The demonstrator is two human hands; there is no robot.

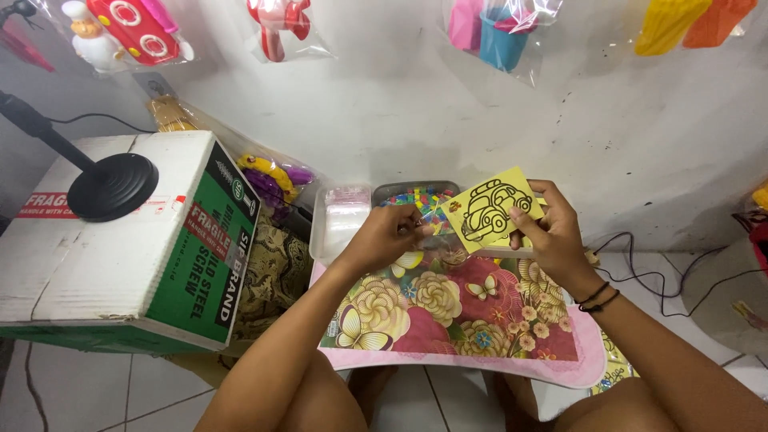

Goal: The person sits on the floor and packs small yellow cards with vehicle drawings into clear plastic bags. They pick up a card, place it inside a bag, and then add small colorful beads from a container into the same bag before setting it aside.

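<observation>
Pinched in R hand (552,236) grip: yellow car card (490,210), upright

White-and-green cardboard box (120,240) left; clear toy bags (280,28) hang above.

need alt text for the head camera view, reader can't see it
The right hand holds up a yellow card with a black car outline, while the left hand pinches at its left edge. Below lie a floral mat and a tray of colourful bits; a cardboard box stands to the left.
</observation>
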